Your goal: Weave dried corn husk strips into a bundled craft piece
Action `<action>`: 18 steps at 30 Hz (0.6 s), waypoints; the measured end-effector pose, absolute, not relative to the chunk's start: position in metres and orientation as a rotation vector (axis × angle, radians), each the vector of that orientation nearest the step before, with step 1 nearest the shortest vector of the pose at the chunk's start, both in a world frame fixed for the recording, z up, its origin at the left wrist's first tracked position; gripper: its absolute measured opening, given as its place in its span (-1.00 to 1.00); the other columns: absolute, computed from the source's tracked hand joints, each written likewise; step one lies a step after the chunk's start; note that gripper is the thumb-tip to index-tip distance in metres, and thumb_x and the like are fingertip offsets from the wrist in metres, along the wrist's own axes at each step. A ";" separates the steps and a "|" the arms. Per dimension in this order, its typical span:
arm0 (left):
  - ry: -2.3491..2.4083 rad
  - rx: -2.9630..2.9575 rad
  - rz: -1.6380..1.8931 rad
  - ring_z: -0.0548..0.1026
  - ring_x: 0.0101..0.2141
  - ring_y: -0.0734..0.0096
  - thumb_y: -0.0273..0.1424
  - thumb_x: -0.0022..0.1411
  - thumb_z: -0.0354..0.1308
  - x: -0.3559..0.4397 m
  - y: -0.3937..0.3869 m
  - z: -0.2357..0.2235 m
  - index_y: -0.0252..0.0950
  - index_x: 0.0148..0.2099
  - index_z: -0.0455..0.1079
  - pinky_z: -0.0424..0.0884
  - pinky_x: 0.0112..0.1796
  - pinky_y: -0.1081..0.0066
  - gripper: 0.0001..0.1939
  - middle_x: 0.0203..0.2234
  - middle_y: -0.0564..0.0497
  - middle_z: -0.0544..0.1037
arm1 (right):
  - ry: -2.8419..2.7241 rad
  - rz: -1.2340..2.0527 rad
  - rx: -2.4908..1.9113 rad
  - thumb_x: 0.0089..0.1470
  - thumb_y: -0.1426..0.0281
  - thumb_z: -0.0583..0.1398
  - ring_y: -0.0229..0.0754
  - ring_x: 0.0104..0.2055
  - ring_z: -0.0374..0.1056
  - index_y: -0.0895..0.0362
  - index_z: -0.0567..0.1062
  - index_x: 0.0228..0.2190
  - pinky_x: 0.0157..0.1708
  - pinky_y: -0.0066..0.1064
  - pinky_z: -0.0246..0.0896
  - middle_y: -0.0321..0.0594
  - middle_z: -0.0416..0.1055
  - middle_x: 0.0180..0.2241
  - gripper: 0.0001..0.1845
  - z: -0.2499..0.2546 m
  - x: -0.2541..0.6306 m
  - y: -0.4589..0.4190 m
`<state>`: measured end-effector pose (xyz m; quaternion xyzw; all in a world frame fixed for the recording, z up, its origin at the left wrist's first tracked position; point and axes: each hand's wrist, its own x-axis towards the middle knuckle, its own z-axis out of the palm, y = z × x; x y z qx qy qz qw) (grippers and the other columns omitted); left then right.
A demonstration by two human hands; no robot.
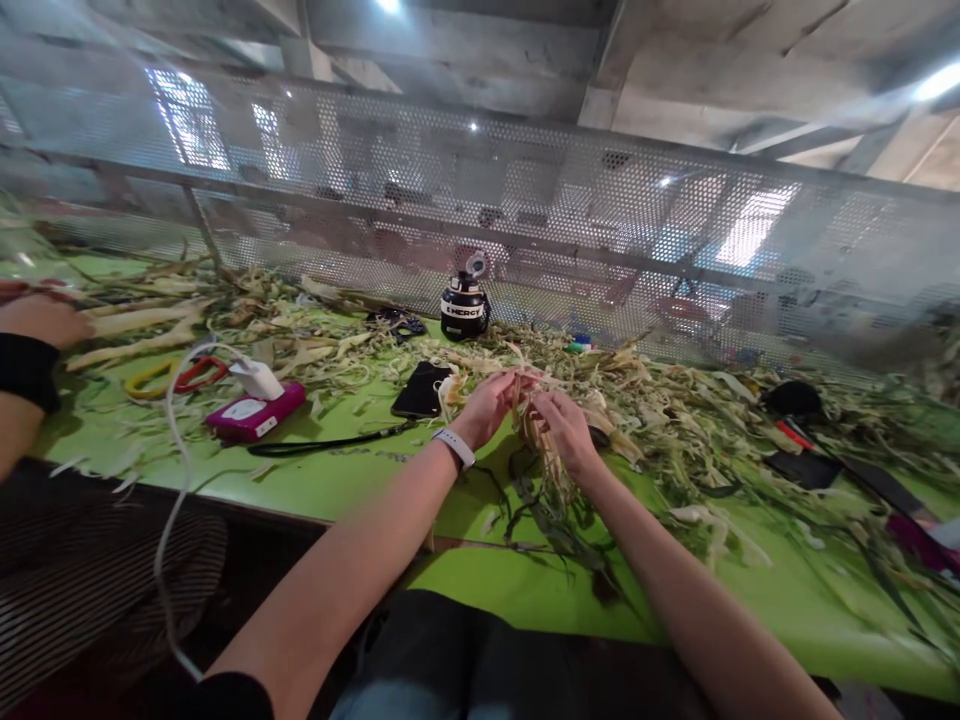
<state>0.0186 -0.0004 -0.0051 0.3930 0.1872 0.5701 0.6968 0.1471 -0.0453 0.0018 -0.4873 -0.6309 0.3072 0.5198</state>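
Pale plant strips (550,458) between fingers (552,404)

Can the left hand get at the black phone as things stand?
Probably yes: the black phone lies near the left hand, with only loose leaf strips between them, though that hand seems occupied with a leafy bundle.

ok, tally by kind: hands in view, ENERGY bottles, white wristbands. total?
Hands: 3 (left hand, right hand, co-worker's hand)
ENERGY bottle: 1
White wristband: 1
Total: 5, excluding the leaf strips, too tangled to count
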 end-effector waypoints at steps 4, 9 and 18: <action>0.418 0.888 1.262 0.51 -0.20 0.40 -0.47 -0.01 0.27 0.022 -0.007 -0.006 -0.35 -0.31 0.46 0.32 -0.08 0.40 -0.85 -0.32 -0.06 0.59 | -1.643 0.857 -1.138 -0.09 0.11 0.19 -0.26 -0.44 0.25 0.14 0.39 -0.42 -0.39 -0.43 0.17 -0.30 0.36 -0.48 -0.67 -0.005 0.143 -0.041; 0.435 0.897 1.240 0.51 -0.17 0.35 -0.43 -0.07 0.31 0.023 -0.008 -0.007 -0.34 -0.33 0.47 0.34 -0.11 0.38 -0.81 -0.34 -0.06 0.59 | -1.766 0.916 -1.095 -0.15 0.21 0.21 -0.29 -0.49 0.21 0.12 0.35 -0.46 -0.44 -0.45 0.15 -0.36 0.32 -0.53 -0.75 -0.016 0.143 -0.033; 0.558 0.907 1.316 0.51 -0.35 0.43 -0.33 -0.21 0.40 0.018 -0.005 -0.009 -0.33 -0.40 0.49 0.35 -0.23 0.44 -0.73 -0.51 0.02 0.57 | -1.861 0.629 -1.266 0.05 0.18 0.06 -0.29 -0.54 0.11 0.11 0.28 -0.61 -0.49 -0.46 0.02 -0.35 0.23 -0.63 -0.67 -0.013 0.149 -0.035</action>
